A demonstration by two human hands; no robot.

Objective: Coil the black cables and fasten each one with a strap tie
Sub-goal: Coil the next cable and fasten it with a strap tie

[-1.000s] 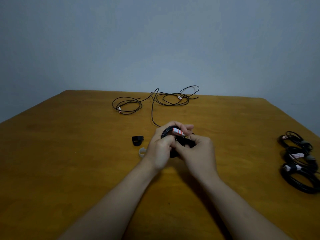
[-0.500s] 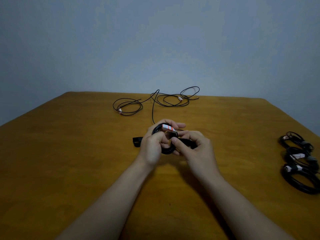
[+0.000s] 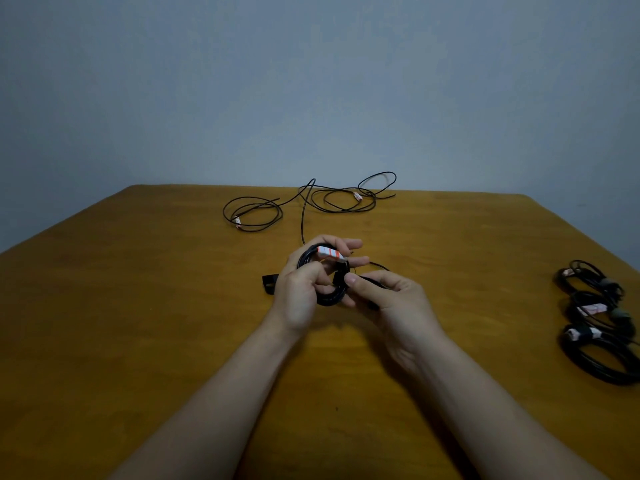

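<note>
The hands are together over the middle of the table (image 3: pixel 138 306). The left hand (image 3: pixel 301 296) grips the coil (image 3: pixel 329 299), which has its white-orange tag (image 3: pixel 328 252) at the top. The right hand (image 3: pixel 391 299), at 3 o'clock of the coil, pinches a dark strap (image 3: pixel 369 282) against it. I judge the step to be fastening this coil. Next, the strap must go around all loops and close tight, without the loops springing apart. Loose cables (image 3: pixel 252 216) wait at 12 o'clock, and tied coils (image 3: pixel 595 306) lie at 3 o'clock.
</note>
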